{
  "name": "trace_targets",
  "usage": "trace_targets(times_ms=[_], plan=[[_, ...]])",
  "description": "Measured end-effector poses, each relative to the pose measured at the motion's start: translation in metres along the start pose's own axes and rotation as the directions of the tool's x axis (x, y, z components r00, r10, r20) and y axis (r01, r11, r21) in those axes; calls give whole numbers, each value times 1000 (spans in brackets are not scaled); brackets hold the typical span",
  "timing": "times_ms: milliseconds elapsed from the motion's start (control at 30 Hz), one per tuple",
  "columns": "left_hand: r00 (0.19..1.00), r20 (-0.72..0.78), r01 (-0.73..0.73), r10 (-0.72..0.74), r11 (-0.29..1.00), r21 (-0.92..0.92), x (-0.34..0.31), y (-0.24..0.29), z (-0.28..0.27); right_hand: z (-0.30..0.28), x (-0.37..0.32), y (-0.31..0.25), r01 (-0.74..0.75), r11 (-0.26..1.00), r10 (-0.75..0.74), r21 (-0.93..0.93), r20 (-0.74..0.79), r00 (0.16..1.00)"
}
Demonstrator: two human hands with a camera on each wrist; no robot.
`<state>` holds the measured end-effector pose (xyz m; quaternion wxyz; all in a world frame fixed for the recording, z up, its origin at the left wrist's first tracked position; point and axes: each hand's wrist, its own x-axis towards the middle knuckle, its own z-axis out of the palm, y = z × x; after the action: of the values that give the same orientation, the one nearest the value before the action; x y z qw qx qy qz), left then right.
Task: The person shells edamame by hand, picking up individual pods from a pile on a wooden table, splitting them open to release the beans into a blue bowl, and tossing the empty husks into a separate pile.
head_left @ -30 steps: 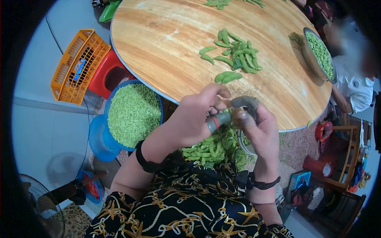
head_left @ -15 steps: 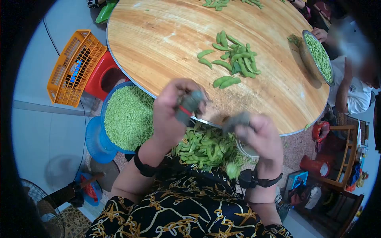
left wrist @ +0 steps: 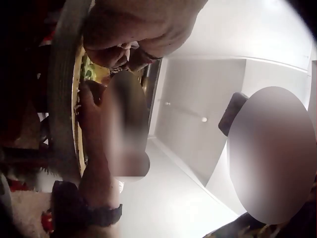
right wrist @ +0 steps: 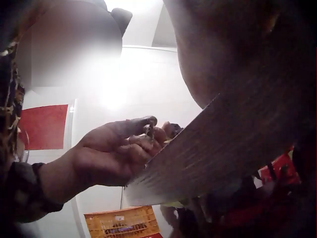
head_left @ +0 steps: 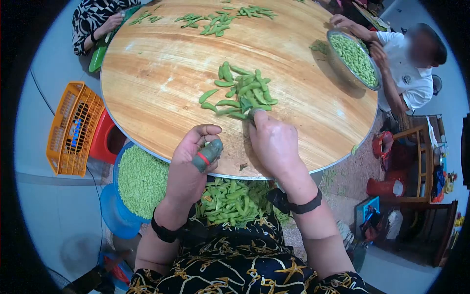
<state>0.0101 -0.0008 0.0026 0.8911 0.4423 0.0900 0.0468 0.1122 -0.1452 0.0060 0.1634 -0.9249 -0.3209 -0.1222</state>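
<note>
Several green soybean pods [head_left: 252,90] lie in a loose heap on the round wooden table [head_left: 161,93]. At the heap's near edge my right hand [head_left: 275,142] reaches down with curled fingers, pinching a pod; its fingertips are mostly hidden. My left hand [head_left: 187,154] hovers at the table's near rim, palm turned inward and fingers curled. A grey-green finger cover [head_left: 208,156] with a red band sits on its thumb. Something small and pale shows between those fingers in the left wrist view; I cannot tell whether it is held. More pods [head_left: 235,201] fill my lap.
Left of my lap stands a blue tub of shelled beans [head_left: 142,181]. An orange crate [head_left: 74,130] sits on a red stool [head_left: 105,139]. Across the table, a person in a white shirt [head_left: 409,81] sits by a metal bowl of beans [head_left: 353,59]. More pods [head_left: 215,24] lie farther back.
My hands have parted. The right hand has moved forward onto the pod heap; the left has drawn aside to the left. The head view has tilted up, showing more of the far table.
</note>
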Motion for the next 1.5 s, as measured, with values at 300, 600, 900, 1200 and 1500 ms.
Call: trace_targets(times_ms=[300,600,900,1200,1500], plan=[[962,242,153,-124,982,-106,5,-4,6,-31,-27,-5,-631,-200,-96,749,626,774],[995,59,-81,87,993,-90,-4,-13,11,-45,-49,-18,-524,41,-203,851,521,829],[962,244,-111,120,993,-50,-10,-17,10,-34,-58,-25,-556,-98,-116,825,546,830],[905,425,92,-11,981,-169,-12,-8,0,-29,-69,-26,-705,-504,-422,498,571,705],[960,277,100,-52,982,-162,-17,-13,3,-35,-66,-32,-723,-365,-345,586,636,690]])
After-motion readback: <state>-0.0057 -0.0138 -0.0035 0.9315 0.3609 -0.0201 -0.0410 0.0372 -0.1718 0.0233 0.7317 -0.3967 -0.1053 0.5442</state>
